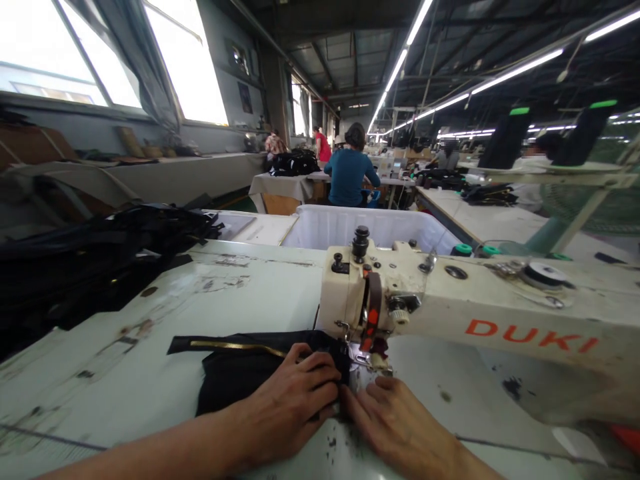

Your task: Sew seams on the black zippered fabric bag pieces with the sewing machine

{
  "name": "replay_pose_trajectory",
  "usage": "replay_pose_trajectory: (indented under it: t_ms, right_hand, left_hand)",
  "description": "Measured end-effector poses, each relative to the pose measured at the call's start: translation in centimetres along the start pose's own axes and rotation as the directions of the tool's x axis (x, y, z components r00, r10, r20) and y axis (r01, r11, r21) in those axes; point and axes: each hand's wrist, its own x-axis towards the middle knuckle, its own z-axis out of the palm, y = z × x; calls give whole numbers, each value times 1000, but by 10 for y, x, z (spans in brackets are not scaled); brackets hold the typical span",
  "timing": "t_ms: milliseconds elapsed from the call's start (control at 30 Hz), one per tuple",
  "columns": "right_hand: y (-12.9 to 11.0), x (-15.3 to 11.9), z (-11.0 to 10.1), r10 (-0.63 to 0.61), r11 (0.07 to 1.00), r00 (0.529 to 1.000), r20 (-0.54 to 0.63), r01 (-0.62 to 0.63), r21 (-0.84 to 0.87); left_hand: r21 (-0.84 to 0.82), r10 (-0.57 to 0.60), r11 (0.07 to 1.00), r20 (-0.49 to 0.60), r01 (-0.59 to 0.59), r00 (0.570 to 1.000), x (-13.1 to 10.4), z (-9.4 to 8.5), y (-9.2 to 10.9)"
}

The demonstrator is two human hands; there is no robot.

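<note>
A black fabric piece [235, 377] with a gold zipper [235, 346] along its upper part lies on the pale sewing table [190, 293]. Its right end reaches the needle area of the sewing machine [525, 320]. My left hand [295, 393] rests on the right part of the fabric, fingers bent and closed on it. Beside it, my right hand [390, 413] is at the fabric's right edge, just below the presser foot [361, 359]. Its fingers are curled together, and what lies between them is hidden.
Dark fabric pieces [100, 260] are heaped at the left. Behind the machine stands a white plastic bin [370, 223]. A person in a blue top [350, 175] sits beyond it. Thread cones [505, 140] stand on a rack at the right.
</note>
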Motion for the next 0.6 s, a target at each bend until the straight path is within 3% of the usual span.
replay_pose_trajectory:
  t_ms: [100, 233, 467, 600]
  right_hand:
    - [3, -2, 3, -8, 999, 1000, 23, 7, 36]
    - [6, 1, 14, -12, 1000, 999, -48, 13, 24]
    - [7, 6, 22, 79, 996, 981, -176, -85, -31]
    - [9, 6, 24, 96, 995, 981, -167, -101, -22]
  left_hand:
    - [4, -12, 1000, -19, 12, 1000, -1, 4, 0]
    - [38, 4, 999, -33, -3, 999, 0, 6, -3]
    - [47, -16, 999, -50, 18, 999, 4, 11, -14]
    - [-6, 13, 1000, -42, -13, 999, 6, 12, -21]
